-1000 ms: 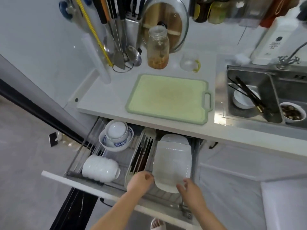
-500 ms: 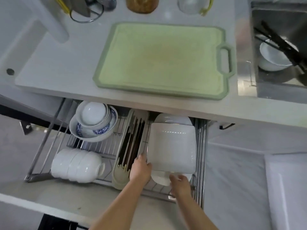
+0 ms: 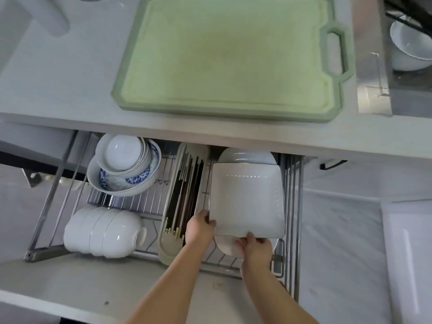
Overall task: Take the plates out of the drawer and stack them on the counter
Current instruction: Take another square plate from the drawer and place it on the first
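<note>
At the far left of the open drawer, a row of white bowls is lying on its side on the wire rack, and behind it a smaller white bowl is sitting nested inside a blue-patterned bowl, the pair tilting toward the front. Next along, a pale cutlery tray is running front to back, holding dark chopsticks. The person's left hand is reaching over the front end of that tray and gripping the left near corner of a square white plate, thumb lying on top of the rim. The plate is sitting in the right-hand section of the drawer, raised above the other white plates beneath it, whose rounded edges are showing behind it and at its near side. The right hand is grasping the plate's near edge, fingers curling under it and thumb pressing on top. Above the drawer, a green cutting board is lying flat on the grey counter, its handle pointing right. At the far right, a white bowl is resting in the sink, dark sticks crossing over it
</note>
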